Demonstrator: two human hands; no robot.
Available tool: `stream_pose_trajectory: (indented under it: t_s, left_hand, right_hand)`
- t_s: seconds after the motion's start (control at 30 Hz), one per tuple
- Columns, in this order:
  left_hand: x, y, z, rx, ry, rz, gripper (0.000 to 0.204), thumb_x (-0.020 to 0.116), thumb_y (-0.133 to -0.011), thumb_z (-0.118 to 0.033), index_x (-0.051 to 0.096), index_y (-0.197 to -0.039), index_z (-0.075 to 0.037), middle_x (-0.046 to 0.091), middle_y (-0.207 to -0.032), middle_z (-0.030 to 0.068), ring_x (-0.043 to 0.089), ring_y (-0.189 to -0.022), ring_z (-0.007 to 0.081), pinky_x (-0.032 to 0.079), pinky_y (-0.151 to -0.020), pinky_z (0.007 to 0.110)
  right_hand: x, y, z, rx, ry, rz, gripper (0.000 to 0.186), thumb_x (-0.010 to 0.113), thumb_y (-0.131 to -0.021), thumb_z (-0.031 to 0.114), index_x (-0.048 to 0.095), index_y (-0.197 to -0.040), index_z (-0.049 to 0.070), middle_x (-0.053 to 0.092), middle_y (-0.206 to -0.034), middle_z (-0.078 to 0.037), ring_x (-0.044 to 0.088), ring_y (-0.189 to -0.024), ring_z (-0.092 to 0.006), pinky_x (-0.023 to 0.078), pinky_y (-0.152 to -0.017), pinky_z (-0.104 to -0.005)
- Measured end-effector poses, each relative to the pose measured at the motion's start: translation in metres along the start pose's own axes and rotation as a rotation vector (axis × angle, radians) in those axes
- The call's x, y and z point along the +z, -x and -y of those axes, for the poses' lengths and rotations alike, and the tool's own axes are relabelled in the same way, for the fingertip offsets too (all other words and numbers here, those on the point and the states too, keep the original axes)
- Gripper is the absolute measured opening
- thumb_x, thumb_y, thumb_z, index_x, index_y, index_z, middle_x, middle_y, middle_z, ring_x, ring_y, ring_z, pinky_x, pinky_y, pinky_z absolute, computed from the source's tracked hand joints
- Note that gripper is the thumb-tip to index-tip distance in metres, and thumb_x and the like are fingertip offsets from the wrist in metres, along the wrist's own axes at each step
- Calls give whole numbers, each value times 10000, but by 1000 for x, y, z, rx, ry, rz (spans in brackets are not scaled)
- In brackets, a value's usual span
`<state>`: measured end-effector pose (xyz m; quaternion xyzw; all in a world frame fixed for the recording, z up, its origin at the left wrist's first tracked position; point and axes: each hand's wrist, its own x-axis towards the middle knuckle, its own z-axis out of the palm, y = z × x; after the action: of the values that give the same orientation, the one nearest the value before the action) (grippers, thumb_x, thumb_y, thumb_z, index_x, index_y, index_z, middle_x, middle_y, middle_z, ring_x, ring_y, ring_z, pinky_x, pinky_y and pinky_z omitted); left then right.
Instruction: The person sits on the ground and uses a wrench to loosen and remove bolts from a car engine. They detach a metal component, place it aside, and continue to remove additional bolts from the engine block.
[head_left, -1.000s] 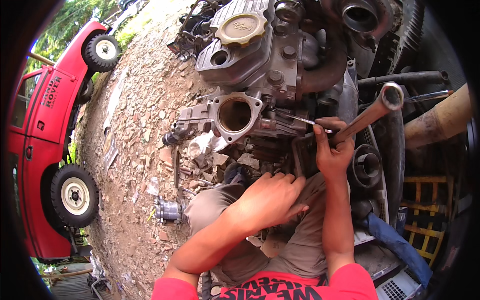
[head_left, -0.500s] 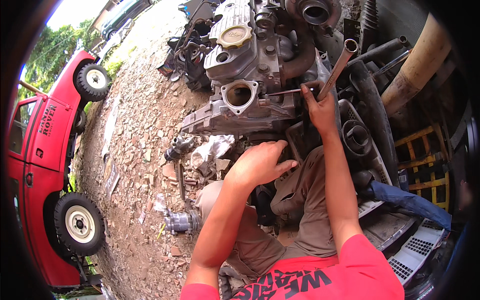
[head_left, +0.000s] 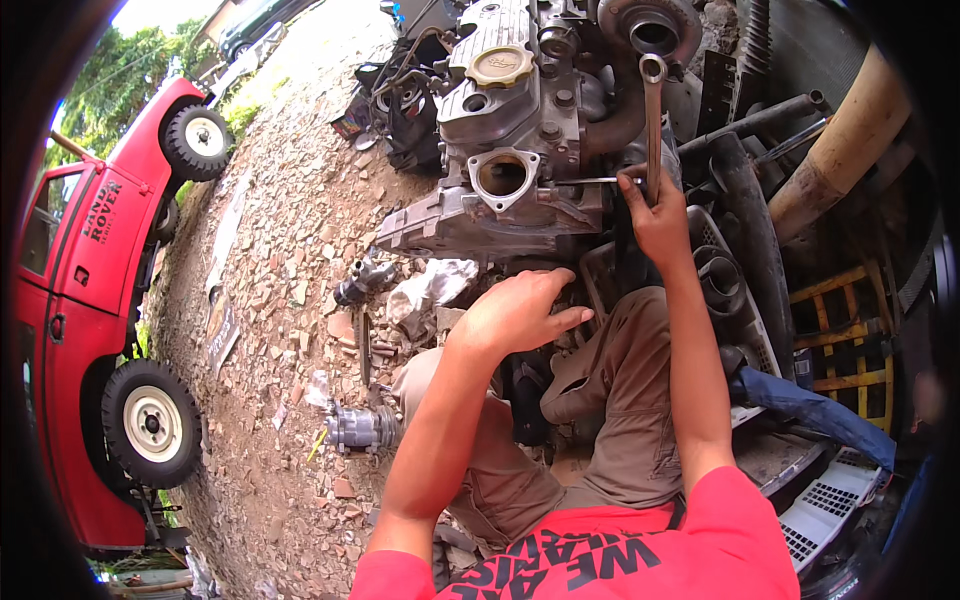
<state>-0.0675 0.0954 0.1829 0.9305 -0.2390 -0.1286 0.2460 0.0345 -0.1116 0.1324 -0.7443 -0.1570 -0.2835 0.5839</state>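
Outdoor dirt yard strewn with broken stone [head_left: 290,260], red off-road vehicle [head_left: 90,300] parked at left. Right hand [head_left: 655,215] raised, arm extended up toward grey engine block [head_left: 510,150]; grip clenched around shaft of a long metal wrench [head_left: 653,120], standing near upright, ring end on top beside the engine. Left hand [head_left: 520,315] lower, palm down, fingers loosely spread, resting at the engine's lower edge, holding nothing visible. Round tan filler cap [head_left: 500,65] sits on top of engine. Small grey metal part [head_left: 358,428] lies on ground near knee.
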Motion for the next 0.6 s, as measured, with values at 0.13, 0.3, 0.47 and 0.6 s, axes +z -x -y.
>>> stream_pose_trajectory:
  t_s: [0.13,0.3,0.47,0.6]
  left_hand:
    - [0,-15,-3,-31,-33,-16,636,623,-879,-470,547,-1239,49,648,-1083,259,599,-1069,401,482,-890,450]
    - [17,-35,-7,-26,-4,45,619,634,-876,-448,545,-1232,51,645,-1065,273,600,-1047,416,480,-877,460]
    - [16,-51,-22,-14,15,83,587,647,-873,-420,555,-1202,57,650,-991,286,614,-985,432,489,-832,482]
    - [19,-60,-24,-10,33,118,595,639,-881,-416,544,-1210,71,641,-1025,292,606,-1004,431,481,-848,482]
  right_hand:
    - [0,-21,-7,50,37,10,207,658,-922,221,608,-927,21,577,-661,-19,465,-596,-77,386,-557,-275]
    - [-4,-18,-10,96,58,83,179,639,-934,217,617,-935,39,522,-634,0,426,-589,-55,342,-529,-249]
    - [-3,-17,-16,151,-15,57,187,634,-938,215,615,-944,28,495,-639,28,418,-601,-47,334,-531,-242]
    - [1,-17,-24,180,-71,25,187,634,-938,203,609,-944,18,514,-675,34,421,-633,-47,346,-558,-245]
